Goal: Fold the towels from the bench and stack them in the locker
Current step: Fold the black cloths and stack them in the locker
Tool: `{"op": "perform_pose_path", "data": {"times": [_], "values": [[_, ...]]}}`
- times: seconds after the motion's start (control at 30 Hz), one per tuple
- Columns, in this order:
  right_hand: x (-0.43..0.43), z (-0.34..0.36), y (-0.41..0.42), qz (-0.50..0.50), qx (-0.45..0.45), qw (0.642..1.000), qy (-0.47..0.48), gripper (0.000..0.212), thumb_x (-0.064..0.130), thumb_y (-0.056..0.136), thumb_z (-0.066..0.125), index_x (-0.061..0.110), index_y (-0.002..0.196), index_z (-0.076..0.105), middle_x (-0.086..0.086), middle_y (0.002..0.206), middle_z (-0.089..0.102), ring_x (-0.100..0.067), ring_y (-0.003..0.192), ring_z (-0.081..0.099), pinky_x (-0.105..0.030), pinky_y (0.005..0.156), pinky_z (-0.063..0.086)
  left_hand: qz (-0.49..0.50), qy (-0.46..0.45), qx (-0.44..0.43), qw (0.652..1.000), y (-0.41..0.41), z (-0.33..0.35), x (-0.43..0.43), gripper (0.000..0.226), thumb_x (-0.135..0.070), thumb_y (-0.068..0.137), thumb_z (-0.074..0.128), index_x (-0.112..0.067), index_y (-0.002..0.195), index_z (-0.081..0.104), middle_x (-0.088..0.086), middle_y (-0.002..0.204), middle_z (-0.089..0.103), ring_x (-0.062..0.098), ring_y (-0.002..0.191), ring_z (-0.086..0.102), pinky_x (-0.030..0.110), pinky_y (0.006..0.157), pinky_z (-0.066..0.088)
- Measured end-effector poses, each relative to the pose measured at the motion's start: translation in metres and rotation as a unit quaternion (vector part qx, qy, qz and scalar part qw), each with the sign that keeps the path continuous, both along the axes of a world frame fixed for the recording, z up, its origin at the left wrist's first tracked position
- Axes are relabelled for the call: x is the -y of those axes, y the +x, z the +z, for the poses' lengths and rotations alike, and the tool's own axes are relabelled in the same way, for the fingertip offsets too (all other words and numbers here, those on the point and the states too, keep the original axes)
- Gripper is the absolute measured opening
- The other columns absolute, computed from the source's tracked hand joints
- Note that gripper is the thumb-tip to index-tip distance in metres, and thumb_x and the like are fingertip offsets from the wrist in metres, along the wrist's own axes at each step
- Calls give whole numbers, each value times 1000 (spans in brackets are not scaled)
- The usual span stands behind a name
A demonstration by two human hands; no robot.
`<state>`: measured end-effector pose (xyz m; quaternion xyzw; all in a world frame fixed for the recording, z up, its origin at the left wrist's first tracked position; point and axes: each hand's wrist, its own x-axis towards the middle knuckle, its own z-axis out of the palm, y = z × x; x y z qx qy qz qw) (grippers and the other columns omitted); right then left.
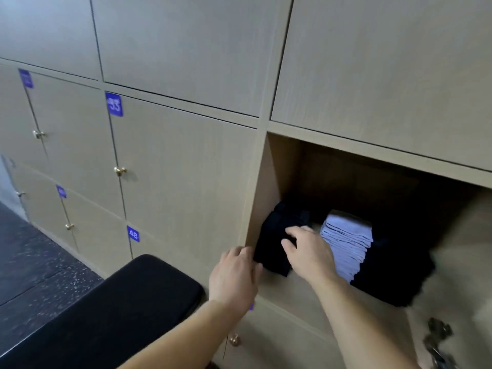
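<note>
While both hands are working at the open locker (277, 182), a folded dark towel (274, 243) is lying in its near left corner, close against the left wall. The right hand (308, 254) is bearing down on top, thumb and curled fingers pinching cloth. The left hand (234, 275) is touching the near edge, and whether it is gripping cannot be told. The towel's long axis is running near to far, its near end poking past the front lip. A loosened hold is likely risking the fold springing open or the overhanging end tipping toward the padded bench (119, 310). A rightward shove is risking the pale stack (346, 243) just beside it.
</note>
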<state>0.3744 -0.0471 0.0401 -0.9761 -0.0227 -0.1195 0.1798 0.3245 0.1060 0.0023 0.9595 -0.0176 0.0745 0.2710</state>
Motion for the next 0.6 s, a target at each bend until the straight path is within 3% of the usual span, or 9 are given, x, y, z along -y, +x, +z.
{"op": "perform_pose_path", "data": {"times": [0.13, 0.23, 0.4, 0.6], "values": [[-36, 29, -57, 41, 14, 999, 12, 39, 31, 96, 49, 24, 134, 54, 1, 130, 55, -22, 119, 51, -32, 87, 42, 46, -22, 39, 998, -57, 38, -40, 48, -43, 102, 44, -22, 145, 42, -4, 145, 46, 16, 134, 42, 33, 104, 42], [-70, 38, -98, 78, 22, 996, 25, 41, 33, 94, 50, 23, 134, 53, -1, 129, 56, -23, 117, 52, -33, 88, 43, 67, -30, 48, 996, -99, 53, -76, 50, -42, 101, 47, -20, 146, 42, -1, 146, 46, 18, 129, 48, 35, 101, 43], [-143, 21, -175, 178, 2, 982, 59, 48, 34, 96, 51, 19, 141, 46, -1, 138, 53, -21, 126, 49, -35, 100, 43, 109, -6, 44, 993, -190, 51, -159, 48, -38, 99, 51, -17, 143, 47, 3, 141, 50, 22, 124, 52, 36, 101, 43], [-229, -16, -251, 276, -34, 955, 107, 56, 32, 92, 57, 20, 145, 40, -4, 136, 54, -22, 126, 50, -35, 97, 43, 202, 33, 39, 978, -303, 35, -265, 51, -38, 97, 55, -19, 143, 46, 2, 143, 50, 22, 126, 52, 38, 105, 43]]}}
